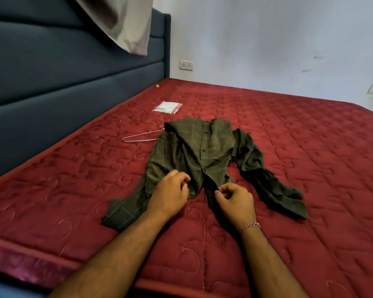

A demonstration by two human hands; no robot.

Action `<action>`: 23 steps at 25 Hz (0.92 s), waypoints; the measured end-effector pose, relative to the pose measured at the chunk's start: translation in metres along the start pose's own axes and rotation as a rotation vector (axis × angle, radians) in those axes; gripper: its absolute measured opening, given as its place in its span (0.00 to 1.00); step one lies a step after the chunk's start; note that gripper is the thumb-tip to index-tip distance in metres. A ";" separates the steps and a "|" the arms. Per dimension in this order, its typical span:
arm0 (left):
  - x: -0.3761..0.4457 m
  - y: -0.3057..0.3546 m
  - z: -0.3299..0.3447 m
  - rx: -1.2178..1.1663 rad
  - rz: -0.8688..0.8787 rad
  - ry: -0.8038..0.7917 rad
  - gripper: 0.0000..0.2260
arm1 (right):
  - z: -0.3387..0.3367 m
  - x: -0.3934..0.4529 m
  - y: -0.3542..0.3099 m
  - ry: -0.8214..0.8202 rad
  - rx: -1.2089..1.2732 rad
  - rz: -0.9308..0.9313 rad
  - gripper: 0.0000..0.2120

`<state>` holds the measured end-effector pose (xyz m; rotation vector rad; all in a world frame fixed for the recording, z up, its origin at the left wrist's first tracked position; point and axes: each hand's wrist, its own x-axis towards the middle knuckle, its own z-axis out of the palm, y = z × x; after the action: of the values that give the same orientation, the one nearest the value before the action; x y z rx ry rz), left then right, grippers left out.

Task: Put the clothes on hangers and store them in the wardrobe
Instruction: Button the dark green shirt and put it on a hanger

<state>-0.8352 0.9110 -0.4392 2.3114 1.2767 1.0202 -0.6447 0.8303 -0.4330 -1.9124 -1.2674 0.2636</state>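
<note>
Both forearms reach forward over the near edge of the red quilted mattress (288, 147); the left hand (170, 193) lies knuckles up on the lower hem of the one dark green checked button shirt (202, 147), its fingers curled and seeming to pinch the cloth beside a button; the right hand (235, 200) has its fingers curled at the other front edge, and seems to pinch it, though I cannot tell for sure; the shirt lies spread near the middle of the mattress; one thin metal wire hanger (140, 137) lies just beside its collar, towards the headboard edge; one small clear plastic packet (168, 107) lies behind.
</note>
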 end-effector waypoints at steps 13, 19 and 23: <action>0.013 0.037 0.001 0.074 -0.262 -0.022 0.04 | 0.002 -0.006 -0.003 0.084 0.254 0.083 0.07; -0.007 0.045 0.033 -0.351 -0.314 0.178 0.03 | 0.009 -0.006 0.005 0.047 0.406 0.114 0.07; -0.012 0.047 0.031 -0.340 -0.314 0.128 0.02 | 0.015 -0.010 -0.001 0.056 0.369 0.048 0.06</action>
<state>-0.7888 0.8773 -0.4393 1.7548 1.3398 1.1810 -0.6583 0.8300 -0.4449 -1.6221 -1.0538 0.4342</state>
